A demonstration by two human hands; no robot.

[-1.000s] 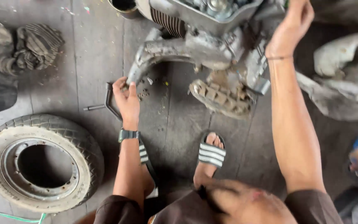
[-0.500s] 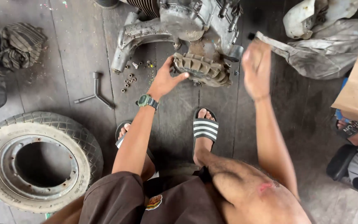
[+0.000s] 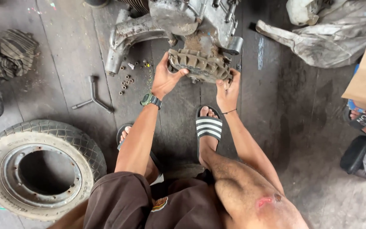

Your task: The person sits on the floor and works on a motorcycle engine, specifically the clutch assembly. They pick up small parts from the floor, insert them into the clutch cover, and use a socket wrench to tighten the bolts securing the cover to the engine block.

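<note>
Item: grimy, ribbed, round grey metal drum (image 3: 200,65), upper centre of the frame, seated under the dirty cast-metal engine casing (image 3: 191,21).

Position: the drum's long axis runs left to right across the picture, tilted slightly down to the right. It lies directly ahead of both hands, between them, above the black-and-white striped sandal (image 3: 208,127).

Left hand (image 3: 166,78): fingers curled around the drum's left end, thumb (image 3: 178,73) pressed on its near edge; gripping. A green-faced wristwatch (image 3: 150,100) sits on this wrist.

Right hand (image 3: 227,91): fingers wrapped up onto the drum's lower right edge, gripping from beneath. A thin dark band circles the wrist.

Nearness: both hands touch the drum; neither is nearer. They bracket it at opposite ends of its long axis.

Surroundings: loose small nuts and washers (image 3: 128,78) scattered on the dark plank floor (image 3: 64,55), left of the left hand. A grey T-shaped socket wrench (image 3: 93,95) lies further left. A worn whitish tyre on a steel rim (image 3: 37,169) occupies the lower left. Finned dark metal parts (image 3: 11,51) rest at the upper left; a crumpled grey cloth (image 3: 318,38) at the upper right. Another person's sandalled foot (image 3: 361,121) shows at the right edge.

Change: half a second ago the left hand lay open on the drum and the right hovered clear beside it; now both are clamped on.
</note>
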